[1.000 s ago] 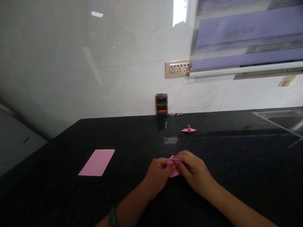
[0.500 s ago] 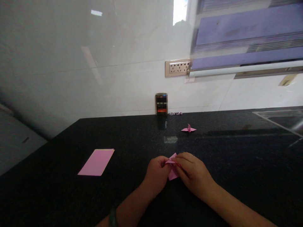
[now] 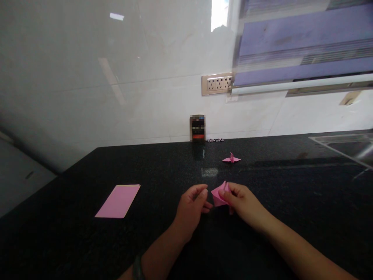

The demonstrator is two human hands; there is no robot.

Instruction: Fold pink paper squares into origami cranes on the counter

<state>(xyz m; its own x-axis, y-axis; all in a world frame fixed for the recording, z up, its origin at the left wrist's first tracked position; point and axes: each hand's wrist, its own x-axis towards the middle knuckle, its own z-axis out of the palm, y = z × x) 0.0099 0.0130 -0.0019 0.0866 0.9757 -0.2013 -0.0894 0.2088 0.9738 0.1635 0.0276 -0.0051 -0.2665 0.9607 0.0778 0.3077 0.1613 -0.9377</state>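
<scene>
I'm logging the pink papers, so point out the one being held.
The folded piece in the right hand; the flat sheets and paper crane lie on the counter.

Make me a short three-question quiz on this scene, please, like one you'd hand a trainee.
1. Which hand holds the folded pink paper?
A) left
B) right
C) neither

2. True or false: the pink paper crane rests on the dark countertop, farther from the person than the folded pink paper.

3. Fill in the blank: from the person's side, the flat pink sheet lies to the ____ of the left hand.

Key:
1. B, the right hand.
2. True.
3. Left.
</scene>
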